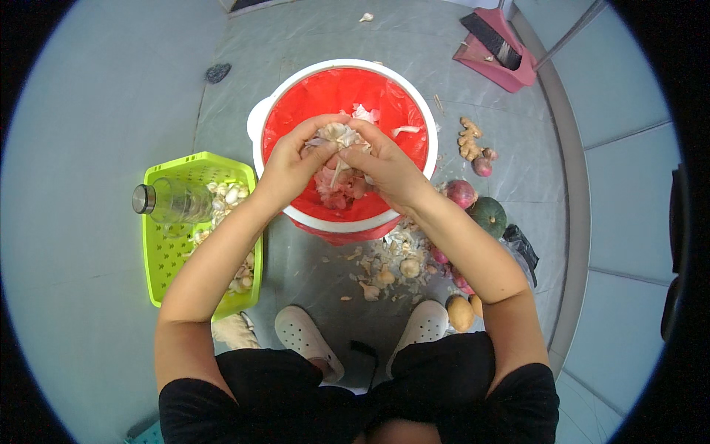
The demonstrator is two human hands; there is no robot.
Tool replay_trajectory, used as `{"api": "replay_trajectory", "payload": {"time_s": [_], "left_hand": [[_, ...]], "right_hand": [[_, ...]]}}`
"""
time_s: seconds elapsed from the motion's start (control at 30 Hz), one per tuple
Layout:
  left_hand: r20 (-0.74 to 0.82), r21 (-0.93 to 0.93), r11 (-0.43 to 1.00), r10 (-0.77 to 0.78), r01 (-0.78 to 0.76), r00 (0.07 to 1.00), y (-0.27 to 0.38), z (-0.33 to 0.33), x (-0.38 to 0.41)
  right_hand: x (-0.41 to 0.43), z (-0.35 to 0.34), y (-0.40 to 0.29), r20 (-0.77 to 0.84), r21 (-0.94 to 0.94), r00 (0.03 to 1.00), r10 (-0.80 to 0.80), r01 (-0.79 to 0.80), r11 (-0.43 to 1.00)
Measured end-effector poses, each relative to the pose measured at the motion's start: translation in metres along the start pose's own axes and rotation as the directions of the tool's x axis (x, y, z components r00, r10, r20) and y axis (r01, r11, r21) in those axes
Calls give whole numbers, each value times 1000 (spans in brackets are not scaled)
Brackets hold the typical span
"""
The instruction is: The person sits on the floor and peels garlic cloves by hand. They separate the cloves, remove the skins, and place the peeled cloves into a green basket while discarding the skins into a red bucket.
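Observation:
Both hands hold one garlic bulb (337, 135) with loose papery skin, above a white-rimmed bin (430, 130) lined with a red plastic bag (310, 89). My left hand (297, 155) grips the bulb from the left, its thumb pressed on the front. From the right, my right hand (391, 166) closes on the same bulb, thumb near the other thumb. Garlic skins (339, 188) lie in the bag below the hands. To the left, a green plastic basket (161, 272) holds several garlic cloves (228, 194) and a glass bottle (180, 200) with a metal cap; my left forearm hides part of it.
Garlic bulbs (410, 268) and skins litter the floor before my shoes (308, 336). At right are a red onion (461, 193), a green squash (488, 217), potatoes (460, 313) and ginger (470, 139). A pink dustpan (513, 80) with a brush stands by the cabinets (627, 188).

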State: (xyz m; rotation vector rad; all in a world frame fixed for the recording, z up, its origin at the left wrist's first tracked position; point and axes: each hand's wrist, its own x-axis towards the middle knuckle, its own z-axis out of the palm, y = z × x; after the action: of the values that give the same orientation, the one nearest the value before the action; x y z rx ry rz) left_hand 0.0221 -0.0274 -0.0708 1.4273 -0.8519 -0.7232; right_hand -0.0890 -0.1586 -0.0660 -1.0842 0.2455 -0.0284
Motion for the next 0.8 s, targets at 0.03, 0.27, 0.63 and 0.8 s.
{"api": "replay_trajectory", "payload": {"time_s": [0.03,0.27,0.63,0.8], "left_hand": [[-13,-85,994,-72,71,997,-1,-2,0],[-37,-308,924,-251,227,967,10,2,1],[-26,361,933,14,-3,1000,7,14,-7],[-89,311,949,79,-47,993,4,18,-11]], "right_hand": [[0,1,-4,14,-39,999,35,-35,999],[12,-24,-10,-96,-561,969,-226,136,817],[21,-5,6,97,-699,904,-417,360,618],[21,-1,8,146,-693,853,-502,450,563]]}}
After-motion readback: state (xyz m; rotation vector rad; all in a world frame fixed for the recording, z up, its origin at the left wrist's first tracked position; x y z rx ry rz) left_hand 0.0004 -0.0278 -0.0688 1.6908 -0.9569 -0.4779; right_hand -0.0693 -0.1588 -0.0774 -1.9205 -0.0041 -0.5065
